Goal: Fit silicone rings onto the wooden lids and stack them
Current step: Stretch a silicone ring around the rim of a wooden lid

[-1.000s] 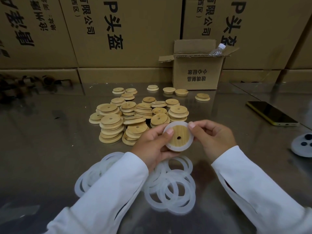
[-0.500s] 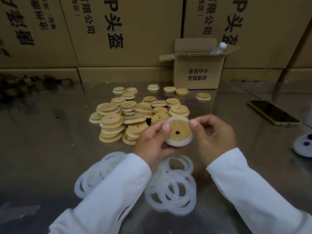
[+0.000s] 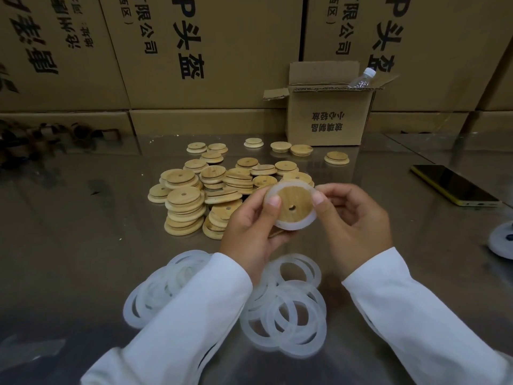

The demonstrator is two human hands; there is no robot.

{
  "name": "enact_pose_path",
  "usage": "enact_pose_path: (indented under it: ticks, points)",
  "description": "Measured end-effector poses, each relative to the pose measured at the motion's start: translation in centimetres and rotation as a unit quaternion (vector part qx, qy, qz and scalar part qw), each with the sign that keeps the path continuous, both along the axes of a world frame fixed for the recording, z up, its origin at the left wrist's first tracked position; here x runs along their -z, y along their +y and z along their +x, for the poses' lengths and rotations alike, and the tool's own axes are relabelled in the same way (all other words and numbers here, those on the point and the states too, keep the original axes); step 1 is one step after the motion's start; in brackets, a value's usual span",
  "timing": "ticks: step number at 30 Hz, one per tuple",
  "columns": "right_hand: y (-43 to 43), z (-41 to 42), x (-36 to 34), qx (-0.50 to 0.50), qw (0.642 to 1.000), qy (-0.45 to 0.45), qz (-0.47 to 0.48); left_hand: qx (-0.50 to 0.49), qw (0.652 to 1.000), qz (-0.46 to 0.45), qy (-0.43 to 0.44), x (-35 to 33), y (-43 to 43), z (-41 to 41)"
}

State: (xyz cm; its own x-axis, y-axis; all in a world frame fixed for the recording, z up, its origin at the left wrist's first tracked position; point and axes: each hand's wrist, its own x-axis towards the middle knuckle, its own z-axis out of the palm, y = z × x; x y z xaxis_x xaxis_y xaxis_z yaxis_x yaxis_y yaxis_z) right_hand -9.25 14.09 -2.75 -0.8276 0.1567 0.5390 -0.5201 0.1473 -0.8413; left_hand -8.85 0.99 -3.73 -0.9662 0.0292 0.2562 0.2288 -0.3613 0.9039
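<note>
Centrally, in the head view, a wooden lid (image 3: 293, 202) with a small hole near its middle is held above the surface (image 3: 83, 245), tilted so that its flat face is toward the camera. A translucent white silicone ring (image 3: 294, 227) runs around the lid's edge and shows all the way round the face. The left hand (image 3: 249, 232) grips the lid from the left: its fingers (image 3: 274, 202) are curled about the rim, with the thumb tip pressing on the ring at the upper left. The right hand (image 3: 352, 218) grips the lid from the right in the same way, thumb tip on the ring at the upper right and the other fingers curled behind. Both arms wear white sleeves (image 3: 194, 315). Beyond the hands a pile of lids (image 3: 186, 201) lies on the surface, some in short leaning stacks and others scattered singly farther back. Nearer the person, below the hands, loose rings (image 3: 286, 315) lie overlapping in one cluster, and a second cluster is partly hidden under the left sleeve. A small box (image 3: 327, 118) with open flaps stands at the far side of the surface, and a clear bottle (image 3: 362, 79) sticks out of its top. A phone (image 3: 455, 184) with a yellow edge lies at the right, well apart from the lids. A round white object (image 3: 502, 243) with dark spots is cut off by the right border. Large cartons (image 3: 211, 51) printed with black characters form the backdrop.
</note>
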Motion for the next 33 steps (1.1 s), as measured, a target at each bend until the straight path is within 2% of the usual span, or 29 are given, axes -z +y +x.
enact_pose_path:
  ticks: [4, 6, 9, 12, 14, 18, 25, 33]
  points:
    - [-0.2, 0.0, 0.3, 0.009, 1.0, -0.02, -0.013, 0.012, 0.998, 0.057, -0.022, -0.3, -0.2, -0.1]
    - [-0.1, -0.2, 0.3, 0.017, 0.999, -0.029, -0.017, 0.024, 0.998, 0.057, -0.034, -0.2, -0.1, -0.1]
    - [0.3, -0.4, 0.2, 0.031, 0.998, -0.044, -0.011, 0.017, 0.998, -0.034, -0.05, 0.1, -0.2, -0.3]
    - [0.5, -0.3, 0.3, 0.034, 0.997, -0.045, 0.062, 0.004, 0.993, -0.11, -0.046, 0.4, -0.4, -0.4]
    - [0.5, -0.2, 0.3, 0.032, 0.994, -0.035, 0.102, -0.01, 0.991, -0.131, -0.031, 0.4, -0.6, -0.3]
    - [0.7, -0.3, 0.0, 0.049, 0.992, -0.033, 0.115, -0.024, 0.99, -0.14, -0.007, 0.3, -0.8, -0.4]
    - [0.7, -0.1, -0.6, 0.048, 0.992, -0.028, 0.114, -0.015, 0.997, -0.065, -0.027, 0.2, -0.8, -0.5]
    - [0.2, 0.0, -0.2, 0.028, 0.997, -0.038, 0.062, -0.045, 0.997, -0.047, -0.035, 0.3, -0.3, -0.3]
